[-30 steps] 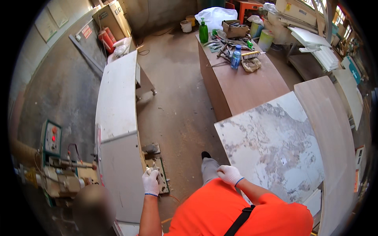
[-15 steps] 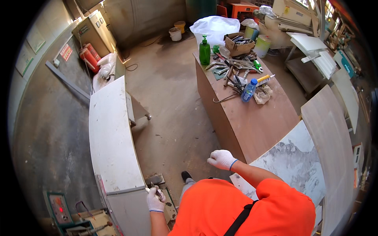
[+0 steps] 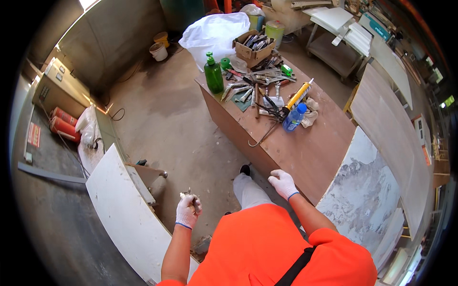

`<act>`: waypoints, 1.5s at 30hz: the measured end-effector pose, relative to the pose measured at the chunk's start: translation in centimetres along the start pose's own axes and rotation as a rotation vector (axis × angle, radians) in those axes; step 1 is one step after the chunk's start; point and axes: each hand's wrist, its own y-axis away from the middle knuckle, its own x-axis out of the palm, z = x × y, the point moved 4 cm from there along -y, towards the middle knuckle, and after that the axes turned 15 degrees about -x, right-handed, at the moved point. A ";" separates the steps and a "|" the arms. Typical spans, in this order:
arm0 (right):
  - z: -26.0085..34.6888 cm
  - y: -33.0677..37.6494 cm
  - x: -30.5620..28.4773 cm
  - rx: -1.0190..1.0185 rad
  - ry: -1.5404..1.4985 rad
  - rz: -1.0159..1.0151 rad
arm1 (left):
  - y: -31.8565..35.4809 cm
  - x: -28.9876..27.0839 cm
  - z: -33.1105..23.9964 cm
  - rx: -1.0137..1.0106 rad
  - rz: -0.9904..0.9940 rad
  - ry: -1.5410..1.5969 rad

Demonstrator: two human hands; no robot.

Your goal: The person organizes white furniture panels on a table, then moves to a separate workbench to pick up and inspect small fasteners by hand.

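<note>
White-gloved left hand (image 3: pixel 187 211): fingers clamped on a small tool (image 3: pixel 192 196) (metal), beside the slab (image 3: pixel 125 214);
Right hand (image 3: pixel 283 183): fingers loosely curled, empty, at the bench (image 3: pixel 305 152) edge

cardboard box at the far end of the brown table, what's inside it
The cardboard box is open on top and holds a loose pile of long grey metal tools. Its walls and the top layer hide whatever lies deeper. A white bag sits just behind it.

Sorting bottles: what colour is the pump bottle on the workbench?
Green, the pump bottle; head view.
</note>
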 end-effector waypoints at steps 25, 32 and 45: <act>5.6 -20.2 0.4 0.191 -0.162 -0.325 | -24.8 28.2 -15.5 -0.340 0.173 -1.006; 8.1 -23.0 2.5 0.198 -0.110 -0.391 | -27.4 28.1 -18.9 -0.371 0.218 -1.072; 7.9 -31.5 2.9 0.020 0.813 -0.253 | -27.9 28.4 -21.5 -0.461 0.090 -1.079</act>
